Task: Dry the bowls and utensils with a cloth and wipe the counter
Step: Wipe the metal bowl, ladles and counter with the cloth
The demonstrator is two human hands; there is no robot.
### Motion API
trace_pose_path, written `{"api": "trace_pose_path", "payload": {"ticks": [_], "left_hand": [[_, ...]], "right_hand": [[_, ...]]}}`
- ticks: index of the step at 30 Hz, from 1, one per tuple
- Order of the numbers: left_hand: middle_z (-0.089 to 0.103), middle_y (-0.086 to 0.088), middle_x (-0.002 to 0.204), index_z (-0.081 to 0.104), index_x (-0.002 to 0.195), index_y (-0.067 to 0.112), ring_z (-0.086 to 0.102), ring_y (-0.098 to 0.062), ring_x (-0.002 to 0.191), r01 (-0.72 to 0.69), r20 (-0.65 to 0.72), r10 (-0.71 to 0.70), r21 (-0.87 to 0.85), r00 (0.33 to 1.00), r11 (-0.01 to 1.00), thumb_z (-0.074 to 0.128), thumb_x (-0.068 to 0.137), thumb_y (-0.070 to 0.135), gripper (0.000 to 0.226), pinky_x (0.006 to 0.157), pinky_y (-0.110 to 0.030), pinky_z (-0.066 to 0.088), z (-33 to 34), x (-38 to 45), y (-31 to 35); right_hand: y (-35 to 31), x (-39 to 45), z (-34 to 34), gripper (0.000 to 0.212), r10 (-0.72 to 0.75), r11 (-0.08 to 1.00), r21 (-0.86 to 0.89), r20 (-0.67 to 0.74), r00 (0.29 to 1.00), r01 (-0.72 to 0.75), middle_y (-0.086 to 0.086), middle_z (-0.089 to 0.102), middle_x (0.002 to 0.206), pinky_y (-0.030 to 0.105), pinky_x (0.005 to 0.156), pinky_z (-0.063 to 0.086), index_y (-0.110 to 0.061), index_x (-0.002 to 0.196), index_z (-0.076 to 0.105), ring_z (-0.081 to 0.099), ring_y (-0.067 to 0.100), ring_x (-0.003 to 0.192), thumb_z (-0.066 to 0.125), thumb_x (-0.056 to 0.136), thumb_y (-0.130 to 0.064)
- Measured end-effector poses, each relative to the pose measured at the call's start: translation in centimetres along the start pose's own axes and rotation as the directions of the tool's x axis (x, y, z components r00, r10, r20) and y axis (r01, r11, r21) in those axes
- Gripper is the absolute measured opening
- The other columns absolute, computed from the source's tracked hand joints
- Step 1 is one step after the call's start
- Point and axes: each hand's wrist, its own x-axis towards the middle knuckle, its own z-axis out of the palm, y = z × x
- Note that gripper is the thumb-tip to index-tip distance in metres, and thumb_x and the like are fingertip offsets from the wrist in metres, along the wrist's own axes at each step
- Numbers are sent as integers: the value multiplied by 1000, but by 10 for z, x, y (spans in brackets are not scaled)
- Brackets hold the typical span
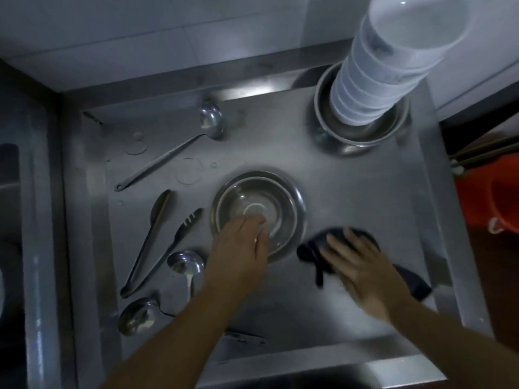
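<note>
Nested steel bowls (278,203) sit in the middle of the steel counter (351,186). My left hand (241,245) grips the near rim of the inner bowl. My right hand (362,265) lies on a dark cloth (311,248) to the right of the bowls, fingers spread over it. Left of the bowls lie steel tongs (157,237), a spoon (185,262), a ladle (137,315) near the front and a long ladle (174,153) at the back.
A tall stack of clear plastic bowls (387,74) stands in a steel bowl (362,136) at the back right. An orange bucket (497,197) sits off the right edge. A sink (11,220) lies left. Water rings (188,172) mark the counter.
</note>
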Motion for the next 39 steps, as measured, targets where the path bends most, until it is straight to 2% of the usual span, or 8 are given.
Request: {"api": "trace_pose_path", "payload": {"ticks": [3, 6, 9, 11, 14, 20, 27, 39], "left_hand": [[70, -10, 126, 69, 129, 9, 64, -30, 115, 11, 8, -11, 22, 1000, 1000, 55, 108, 22, 28, 100, -43, 51, 9, -8, 4], [70, -13, 126, 69, 129, 7, 63, -32, 116, 21, 25, -23, 54, 999, 998, 50, 109, 26, 33, 101, -43, 50, 14, -14, 8], [71, -14, 120, 69, 126, 6, 63, -35, 112, 22, 31, -25, 77, 999, 997, 55, 108, 19, 26, 98, -45, 49, 23, -19, 10], [71, -16, 116, 70, 122, 5, 64, -38, 108, 27, 4, -27, 98, 1000, 995, 57, 108, 17, 23, 94, -47, 52, 29, -22, 11], [71, -17, 114, 70, 121, 5, 65, -40, 106, 16, -34, -12, 136, 999, 991, 54, 108, 20, 26, 91, -47, 52, 36, -23, 12], [70, -14, 111, 69, 121, 8, 63, -33, 103, 28, -7, -28, 184, 1000, 983, 54, 109, 21, 23, 87, -42, 48, 50, -21, 18], [67, -16, 112, 68, 121, 5, 60, -35, 104, -8, 65, -7, 225, 998, 974, 51, 110, 19, 25, 91, -45, 47, 62, -10, 34], [70, -14, 120, 67, 126, 7, 63, -32, 111, 9, 39, -15, 154, 999, 988, 54, 107, 25, 29, 98, -47, 52, 65, 24, 55]], "right_hand": [[7, -87, 12, 83, -142, 984, -88, 145, 979, 156, -12, 10, 177, 42, 132, 1, -39, 168, 11, 8, 25, 164, 51, 97, -35], [38, -72, -3, 76, -205, 967, -121, 156, 966, 225, -4, 30, 172, 46, 130, 12, -35, 165, 30, 26, 32, 158, 48, 91, -30], [62, 2, -23, 67, 70, 989, -131, 44, 997, -64, 15, 38, 167, 58, 124, 24, -16, 161, 43, 35, 48, 151, 36, 95, -29], [59, 47, -31, 62, 398, 917, -6, -67, 915, -399, 11, 32, 171, 56, 127, 20, -17, 163, 39, 26, 43, 157, 34, 101, -29], [32, 79, -32, 58, 562, 827, 162, -222, 797, -538, 7, 37, 169, 55, 126, 24, -22, 160, 45, 29, 40, 156, 49, 102, -25], [-61, 16, 8, 58, 137, 981, 158, -177, 975, -109, 5, 43, 166, 56, 121, 30, -21, 156, 52, 38, 41, 153, 53, 99, -29], [-38, -81, 23, 58, -262, 964, 60, 24, 965, 261, -10, 34, 171, 44, 128, 19, -34, 160, 43, 20, 23, 161, 52, 104, -37], [45, -28, -10, 63, 414, 910, 82, -144, 899, -406, 8, 32, 172, 53, 128, 24, -21, 164, 37, 25, 39, 158, 39, 102, -33]]}}
